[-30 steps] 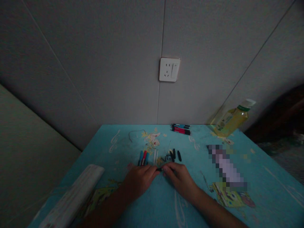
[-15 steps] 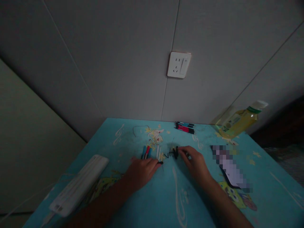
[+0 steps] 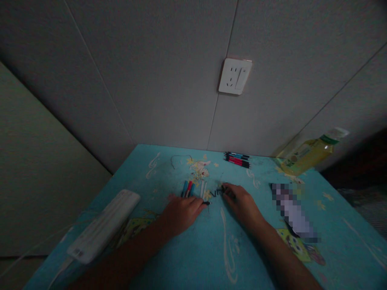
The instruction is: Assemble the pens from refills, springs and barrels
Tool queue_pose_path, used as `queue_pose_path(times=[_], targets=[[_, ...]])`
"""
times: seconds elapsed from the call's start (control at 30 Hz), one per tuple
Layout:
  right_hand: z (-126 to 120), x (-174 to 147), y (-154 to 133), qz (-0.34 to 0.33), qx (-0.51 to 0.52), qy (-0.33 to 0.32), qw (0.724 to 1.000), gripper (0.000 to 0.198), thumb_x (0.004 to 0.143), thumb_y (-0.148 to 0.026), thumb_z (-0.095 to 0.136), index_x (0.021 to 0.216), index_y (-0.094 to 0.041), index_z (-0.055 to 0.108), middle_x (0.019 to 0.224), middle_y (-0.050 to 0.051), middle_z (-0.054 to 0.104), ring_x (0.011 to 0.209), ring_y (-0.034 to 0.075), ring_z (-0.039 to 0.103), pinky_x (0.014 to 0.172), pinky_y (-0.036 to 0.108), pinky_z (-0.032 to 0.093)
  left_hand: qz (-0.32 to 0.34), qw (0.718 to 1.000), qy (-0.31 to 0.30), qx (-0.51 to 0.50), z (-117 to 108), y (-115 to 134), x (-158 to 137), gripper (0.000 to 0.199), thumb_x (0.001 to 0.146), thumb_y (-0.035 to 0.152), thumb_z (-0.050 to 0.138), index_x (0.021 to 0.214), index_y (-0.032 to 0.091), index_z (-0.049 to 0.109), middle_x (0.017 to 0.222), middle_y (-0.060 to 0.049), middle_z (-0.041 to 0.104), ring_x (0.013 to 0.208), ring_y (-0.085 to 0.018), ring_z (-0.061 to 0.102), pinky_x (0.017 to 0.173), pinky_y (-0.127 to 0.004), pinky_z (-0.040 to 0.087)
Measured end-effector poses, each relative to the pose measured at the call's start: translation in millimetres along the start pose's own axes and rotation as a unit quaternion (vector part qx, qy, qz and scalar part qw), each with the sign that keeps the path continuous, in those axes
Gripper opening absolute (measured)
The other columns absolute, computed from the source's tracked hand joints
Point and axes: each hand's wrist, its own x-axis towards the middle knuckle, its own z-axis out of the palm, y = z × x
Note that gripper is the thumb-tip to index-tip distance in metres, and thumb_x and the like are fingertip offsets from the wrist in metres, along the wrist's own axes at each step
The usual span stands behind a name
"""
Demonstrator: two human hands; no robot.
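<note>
My left hand (image 3: 184, 212) rests low over the table, its fingers closed on a small black pen piece (image 3: 207, 203) whose tip shows past the thumb. Just beyond it lie blue and red pen barrels (image 3: 189, 188), with slim silvery-clear tubes (image 3: 203, 187) beside them. To the right, my right hand (image 3: 240, 200) has its fingertips together at a cluster of small black pen parts (image 3: 215, 193). A dark piece shows at those fingertips; its exact shape is partly hidden by the fingers.
Assembled blue and red pens (image 3: 237, 159) lie by the wall. A bottle of yellow liquid (image 3: 308, 155) stands at back right, and a phone (image 3: 292, 213) lies right of my hand. A white power strip (image 3: 104, 225) sits left on the blue patterned table (image 3: 193, 257).
My right hand has lowered over the black parts and covers more of them. The left hand keeps its place by the barrels. The whole view has shifted slightly.
</note>
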Motion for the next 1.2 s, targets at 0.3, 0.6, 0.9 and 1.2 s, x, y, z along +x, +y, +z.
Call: queue_pose_path(times=[0.3,0.6,0.9,1.2], targets=[[-1.0,2.3,-1.3,-0.031,-0.039,-0.002,0.999,0.014,0.092,-0.024,0.057,0.100,-0.021,0.068,0.094,0.007,0.068,0.091,0.023,0.061,0.084,0.037,0.049,-0.016,0.999,-0.035,0.010,-1.8,1.2,1.1,0.032,0.100,0.039,0.040,0.093,0.021,0.065,0.075,-0.002,0.067,0.069,-0.019,0.065,0.066,-0.033,0.040],[-1.7,3.5,-7.3,-0.063,-0.058,0.008,0.996,0.021,0.095,-0.023,0.051,0.105,-0.021,0.070,0.099,0.010,0.067,0.094,0.025,0.060,0.086,0.040,0.051,-0.007,0.999,-0.028,0.017,-3.2,3.9,1.5,0.031,0.099,0.037,0.041,0.092,0.020,0.065,0.073,-0.003,0.067,0.068,-0.019,0.065,0.064,-0.033,0.040],[1.5,6.7,-13.2,-0.065,-0.106,-0.016,0.992,0.024,0.095,-0.020,0.051,0.109,-0.022,0.070,0.100,0.010,0.067,0.094,0.024,0.060,0.087,0.039,0.050,0.002,1.000,-0.028,0.014,-2.5,3.3,1.6,0.030,0.099,0.038,0.043,0.091,0.019,0.065,0.074,-0.003,0.067,0.068,-0.018,0.065,0.062,-0.031,0.040],[1.6,6.8,-17.6,-0.076,-0.093,0.002,0.993,0.023,0.094,-0.021,0.052,0.108,-0.022,0.070,0.097,0.010,0.066,0.092,0.023,0.060,0.084,0.039,0.050,-0.001,1.000,-0.022,0.020,-1.8,4.1,0.8,0.030,0.099,0.038,0.043,0.090,0.019,0.065,0.072,-0.003,0.066,0.067,-0.019,0.065,0.063,-0.032,0.041]])
